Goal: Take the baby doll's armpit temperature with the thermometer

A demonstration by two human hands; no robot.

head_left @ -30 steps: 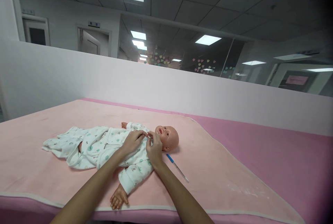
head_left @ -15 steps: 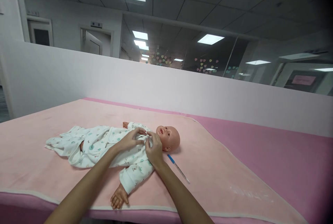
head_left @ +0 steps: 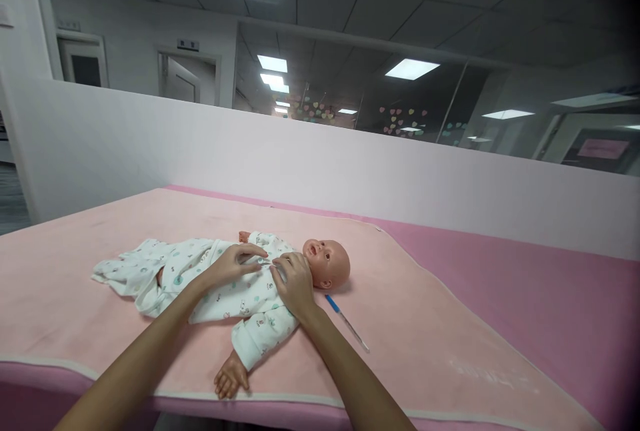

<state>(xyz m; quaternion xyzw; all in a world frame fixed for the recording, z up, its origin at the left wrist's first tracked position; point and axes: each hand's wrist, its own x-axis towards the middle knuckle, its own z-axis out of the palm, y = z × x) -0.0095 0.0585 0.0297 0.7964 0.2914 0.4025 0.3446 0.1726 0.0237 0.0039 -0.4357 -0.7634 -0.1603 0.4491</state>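
A baby doll (head_left: 327, 263) lies on its back with its head to the right, dressed in a white printed outfit (head_left: 260, 294). Over the doll's chest, my left hand (head_left: 233, 265) has its fingers bent around the front of the cloth, thumb and fingertips near the middle. My right hand (head_left: 293, 277) faces it just below the doll's chin, fingers closed on the cloth at the chest. The fingertips of both hands almost meet there. A blue-capped thin stick like a thermometer (head_left: 347, 324) rests beside the doll's head.
A peach mat (head_left: 425, 351) covers much of the pink padded surface (head_left: 550, 291). Behind it rises a low white wall (head_left: 350, 164), with glass panels above. The doll's bare hand (head_left: 231, 375) reaches the front edge of the mat.
Both hands have shifted slightly left, down the doll's chest, the left one further. The view has moved a little.
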